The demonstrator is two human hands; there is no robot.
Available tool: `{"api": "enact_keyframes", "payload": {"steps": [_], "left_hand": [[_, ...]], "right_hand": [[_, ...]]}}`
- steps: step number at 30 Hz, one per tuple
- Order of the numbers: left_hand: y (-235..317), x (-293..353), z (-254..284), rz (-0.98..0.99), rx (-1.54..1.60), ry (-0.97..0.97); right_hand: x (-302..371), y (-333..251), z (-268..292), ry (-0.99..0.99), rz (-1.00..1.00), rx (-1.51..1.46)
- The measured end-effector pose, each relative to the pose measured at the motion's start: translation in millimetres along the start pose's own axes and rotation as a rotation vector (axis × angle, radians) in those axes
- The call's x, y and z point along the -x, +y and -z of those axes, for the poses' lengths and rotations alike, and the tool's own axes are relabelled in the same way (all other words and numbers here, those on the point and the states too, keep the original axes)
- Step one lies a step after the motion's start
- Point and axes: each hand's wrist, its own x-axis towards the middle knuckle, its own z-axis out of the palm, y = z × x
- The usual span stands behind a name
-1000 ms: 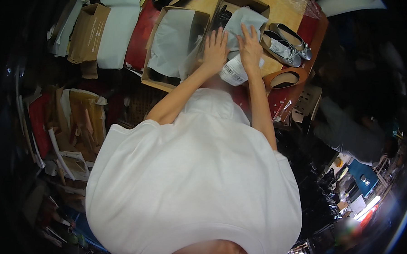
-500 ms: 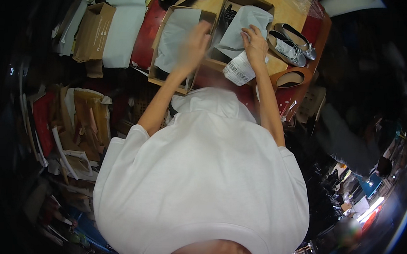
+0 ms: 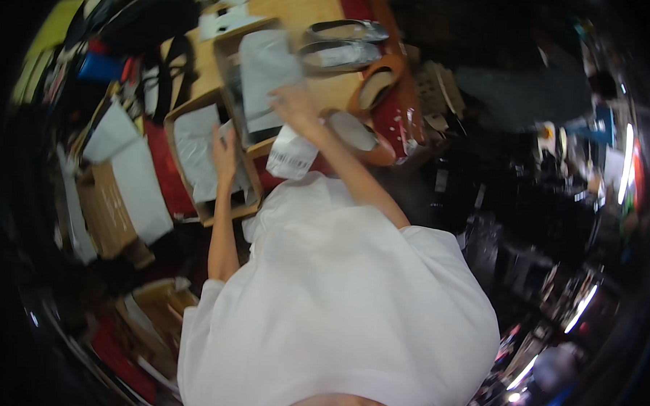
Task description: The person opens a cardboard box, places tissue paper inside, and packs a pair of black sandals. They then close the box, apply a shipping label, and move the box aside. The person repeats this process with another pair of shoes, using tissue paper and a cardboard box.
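Observation:
My left hand is over a cardboard shoebox lined with white tissue paper. Its fingers point away from me and look apart, though slightly blurred. Fingers stretched leftward, my right hand is at the edge of the tissue paper in a second shoebox. Dark contents show beside that paper. A white barcode label sheet sits below my right wrist, by the second box's near end; whether the hand holds any of it, I cannot tell.
Silver flat shoes and tan shoes stand right of the boxes, near the table edge. Leftward lie a brown carton, white sheets and black straps. Stacked cardboard is at the lower left.
The view has turned, so the boxes and shoes appear farther left and tilted. My left hand has come down over the near box, and its motion blur has lessened.

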Motion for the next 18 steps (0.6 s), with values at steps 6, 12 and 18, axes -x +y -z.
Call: {"api": "enact_keyframes", "payload": {"steps": [6,12,18], "left_hand": [[22,15,18,-0.2,0.059,0.001],[14,9,21,-0.143,-0.338,-0.383],[15,11,26,-0.24,-0.368,-0.274]], "right_hand": [[34,-4,3,0.01,-0.449,-0.389],[100,-10,12,-0.237,-0.59,-0.469],[129,-4,20,-0.192,-0.61,-0.39]]}}
